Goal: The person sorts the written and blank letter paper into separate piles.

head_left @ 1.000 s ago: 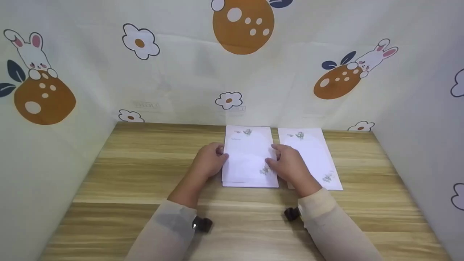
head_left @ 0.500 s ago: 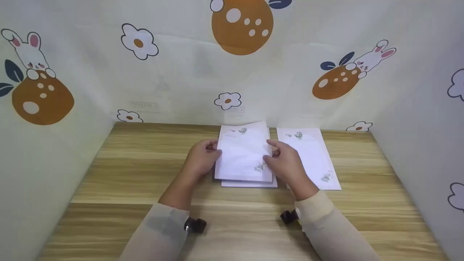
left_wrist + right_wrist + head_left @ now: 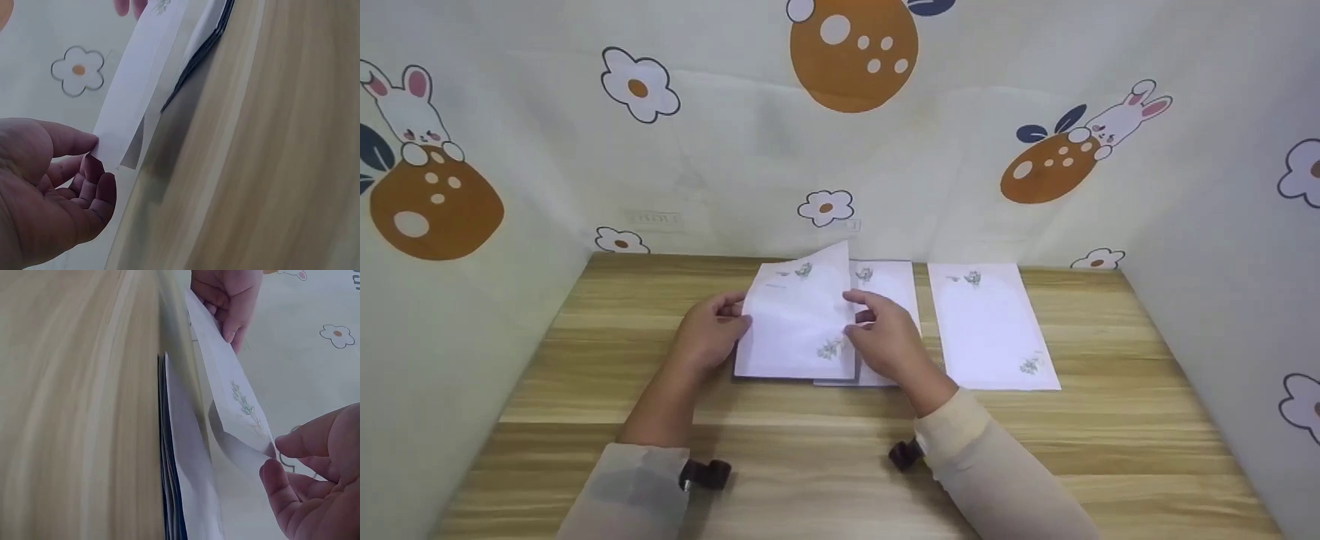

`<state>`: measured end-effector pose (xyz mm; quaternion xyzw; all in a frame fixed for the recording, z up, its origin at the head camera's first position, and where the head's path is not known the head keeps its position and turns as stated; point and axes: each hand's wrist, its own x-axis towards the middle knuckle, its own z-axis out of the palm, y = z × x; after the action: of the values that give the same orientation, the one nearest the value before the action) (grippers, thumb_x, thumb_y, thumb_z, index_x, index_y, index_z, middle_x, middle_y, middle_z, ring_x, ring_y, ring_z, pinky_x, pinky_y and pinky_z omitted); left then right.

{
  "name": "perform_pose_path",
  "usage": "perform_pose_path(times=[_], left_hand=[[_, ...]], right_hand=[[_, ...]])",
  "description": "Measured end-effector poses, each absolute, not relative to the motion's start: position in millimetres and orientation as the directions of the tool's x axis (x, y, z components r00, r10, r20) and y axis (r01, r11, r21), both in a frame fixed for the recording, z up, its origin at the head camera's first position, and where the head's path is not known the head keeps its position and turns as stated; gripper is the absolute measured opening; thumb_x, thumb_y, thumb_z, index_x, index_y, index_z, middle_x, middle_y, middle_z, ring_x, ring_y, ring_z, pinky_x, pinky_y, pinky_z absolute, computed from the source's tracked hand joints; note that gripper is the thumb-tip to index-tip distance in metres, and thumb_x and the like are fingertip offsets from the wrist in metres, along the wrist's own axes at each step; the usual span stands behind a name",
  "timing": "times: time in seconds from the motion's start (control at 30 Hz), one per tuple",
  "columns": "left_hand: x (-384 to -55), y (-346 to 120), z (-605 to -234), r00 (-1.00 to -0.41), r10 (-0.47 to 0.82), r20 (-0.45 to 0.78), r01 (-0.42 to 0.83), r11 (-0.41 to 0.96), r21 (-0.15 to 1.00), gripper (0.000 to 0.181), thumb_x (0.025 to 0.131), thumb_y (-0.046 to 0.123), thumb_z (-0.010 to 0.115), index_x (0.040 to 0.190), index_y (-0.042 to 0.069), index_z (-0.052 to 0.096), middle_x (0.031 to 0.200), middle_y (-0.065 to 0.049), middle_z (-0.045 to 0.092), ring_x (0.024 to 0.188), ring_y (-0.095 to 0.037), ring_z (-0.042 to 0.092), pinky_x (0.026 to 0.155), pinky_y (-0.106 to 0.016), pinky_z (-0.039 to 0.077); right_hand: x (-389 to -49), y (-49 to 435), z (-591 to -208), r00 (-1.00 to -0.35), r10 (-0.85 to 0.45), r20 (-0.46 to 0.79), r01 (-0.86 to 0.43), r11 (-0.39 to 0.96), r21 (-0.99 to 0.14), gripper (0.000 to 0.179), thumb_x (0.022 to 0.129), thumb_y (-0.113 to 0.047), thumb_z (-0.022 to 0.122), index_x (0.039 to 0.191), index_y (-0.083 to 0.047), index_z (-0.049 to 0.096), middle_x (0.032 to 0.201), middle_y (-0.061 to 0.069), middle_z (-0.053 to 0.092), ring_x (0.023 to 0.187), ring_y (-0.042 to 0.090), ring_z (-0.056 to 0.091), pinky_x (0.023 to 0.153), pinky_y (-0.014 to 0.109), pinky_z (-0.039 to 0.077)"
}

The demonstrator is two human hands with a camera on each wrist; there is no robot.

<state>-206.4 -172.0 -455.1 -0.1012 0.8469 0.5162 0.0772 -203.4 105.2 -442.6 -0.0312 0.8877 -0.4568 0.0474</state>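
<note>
A white sheet of paper (image 3: 795,322) with small green plant prints is held up over the left part of the stack. My left hand (image 3: 711,334) pinches its left edge between thumb and fingers. On the opposite edge, my right hand (image 3: 889,341) pinches it the same way; its top right corner bends upward. Beneath and to the right lies a stack of similar sheets (image 3: 898,279), partly covered by the held sheet and my right hand. The right wrist view shows dark blue layers along the edge of this stack (image 3: 188,455), with the held sheet (image 3: 230,377) apart above it.
Another printed sheet (image 3: 990,322) lies flat to the right of the stack. The wood-grain table (image 3: 810,457) meets a pale cloth backdrop (image 3: 720,157) with rabbit, orange and flower prints just behind the papers. Similar cloth walls stand at both sides.
The top sheet has come off the stack and moved left, held by both hands, uncovering the right part of the stack. The sheet at the right has stayed put.
</note>
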Motion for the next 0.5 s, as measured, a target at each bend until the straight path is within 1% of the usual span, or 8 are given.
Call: perform_pose_path(times=[0.17,0.27,0.5], left_hand=[[-201.7,-201.5,-456.7,-0.954,-0.124,-0.274,-0.3,0.445,0.844,0.053,0.106,0.021,0.061,0.158,0.013,0.053,0.142,-0.012,0.06,0.132,-0.027,0.058,0.114,-0.041,0.052],[-199.9,-219.0,-458.2,-0.949,-0.136,-0.286,-0.316,0.458,0.831,0.054,0.106,0.022,0.061,0.159,0.014,0.052,0.145,-0.013,0.06,0.134,-0.029,0.057,0.114,-0.042,0.052],[-200.2,-247.2,-464.2,-0.953,-0.164,-0.255,-0.303,0.507,0.807,0.055,0.106,0.023,0.059,0.159,0.01,0.051,0.149,-0.017,0.059,0.139,-0.034,0.055,0.117,-0.048,0.049]], right_hand=[[-207.8,79.0,-448.5,-0.984,-0.168,-0.055,-0.041,0.522,-0.852,0.051,0.096,-0.01,0.073,0.145,-0.023,0.067,0.146,0.005,0.067,0.122,0.024,0.073,0.102,0.038,0.063],[-208.9,63.2,-450.4,-0.978,-0.195,-0.069,-0.037,0.494,-0.869,0.051,0.096,-0.011,0.072,0.145,-0.024,0.067,0.146,0.004,0.067,0.125,0.023,0.071,0.104,0.038,0.063],[-210.1,38.7,-454.3,-0.961,-0.257,-0.098,-0.018,0.416,-0.909,0.052,0.097,-0.016,0.073,0.148,-0.026,0.065,0.149,0.005,0.066,0.133,0.024,0.067,0.105,0.038,0.062]])
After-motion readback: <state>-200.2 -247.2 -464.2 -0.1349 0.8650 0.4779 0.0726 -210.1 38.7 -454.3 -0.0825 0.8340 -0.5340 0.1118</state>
